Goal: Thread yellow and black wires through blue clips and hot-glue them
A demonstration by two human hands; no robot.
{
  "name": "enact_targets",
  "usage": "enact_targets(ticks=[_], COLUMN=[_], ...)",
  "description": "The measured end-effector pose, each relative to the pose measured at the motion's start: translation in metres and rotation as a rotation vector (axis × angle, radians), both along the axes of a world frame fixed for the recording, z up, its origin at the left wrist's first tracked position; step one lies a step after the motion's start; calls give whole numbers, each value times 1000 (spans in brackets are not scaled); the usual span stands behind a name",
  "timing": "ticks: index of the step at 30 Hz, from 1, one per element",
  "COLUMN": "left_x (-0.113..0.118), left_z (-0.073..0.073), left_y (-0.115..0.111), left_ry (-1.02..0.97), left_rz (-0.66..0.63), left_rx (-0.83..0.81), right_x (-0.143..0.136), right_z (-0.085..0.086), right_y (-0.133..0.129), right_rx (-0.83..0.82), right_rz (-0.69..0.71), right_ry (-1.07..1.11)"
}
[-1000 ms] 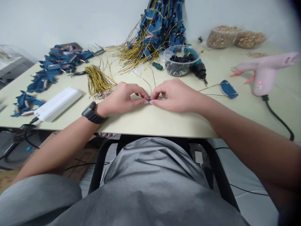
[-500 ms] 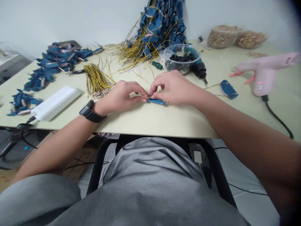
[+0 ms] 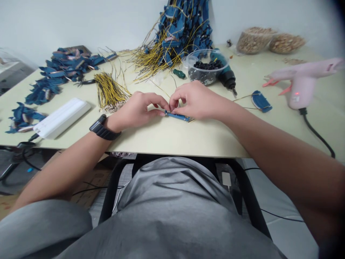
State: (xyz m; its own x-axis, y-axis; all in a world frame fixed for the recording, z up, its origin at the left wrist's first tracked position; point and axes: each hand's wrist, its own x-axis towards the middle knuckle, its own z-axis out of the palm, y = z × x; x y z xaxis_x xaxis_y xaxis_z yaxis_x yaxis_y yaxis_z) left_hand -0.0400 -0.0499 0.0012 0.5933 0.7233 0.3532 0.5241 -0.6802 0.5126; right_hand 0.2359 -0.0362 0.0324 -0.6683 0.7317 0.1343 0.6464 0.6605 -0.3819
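Observation:
A narrow blue plastic part (image 3: 178, 116) lies on the table in front of me, with thin wires at both ends. My left hand (image 3: 147, 108) is closed in a pinch at the part's left end, thumb and index finger touching it. From the other side my right hand (image 3: 194, 100) pinches what looks like a thin wire at that same end; its fingertips partly hide the spot. A thin black wire (image 3: 174, 82) sticks up behind the fingers. Off to the right rests a similar blue part (image 3: 261, 101) with wires attached.
A bundle of yellow and black wires (image 3: 110, 88) and a white power strip-like box (image 3: 62, 118) are on the left. Blue parts (image 3: 67, 64) heap behind. At the back stand a tub of black pieces (image 3: 207, 68) and a drill (image 3: 228, 80); a pink glue gun (image 3: 302, 81) is right.
My fingertips have shifted slightly at the left end of the blue part, and more of that end shows now. The view has moved a little.

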Motion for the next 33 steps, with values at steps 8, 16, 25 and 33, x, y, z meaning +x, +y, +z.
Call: enact_targets(ticks=[8, 16, 25, 33], left_x=[2, 0, -2, -2], left_z=[-5, -12, -14, -11], left_y=[2, 10, 15, 14], left_ry=[-35, -32, 8, 20], left_rz=[9, 36, 73, 71], left_rx=[-27, 0, 17, 20], right_x=[-4, -3, -1, -2], right_z=[4, -2, -9, -9], right_y=[-3, 0, 2, 0], right_rx=[-26, -19, 12, -44], right_rz=[-18, -24, -14, -7], right_ry=[-3, 39, 113, 146])
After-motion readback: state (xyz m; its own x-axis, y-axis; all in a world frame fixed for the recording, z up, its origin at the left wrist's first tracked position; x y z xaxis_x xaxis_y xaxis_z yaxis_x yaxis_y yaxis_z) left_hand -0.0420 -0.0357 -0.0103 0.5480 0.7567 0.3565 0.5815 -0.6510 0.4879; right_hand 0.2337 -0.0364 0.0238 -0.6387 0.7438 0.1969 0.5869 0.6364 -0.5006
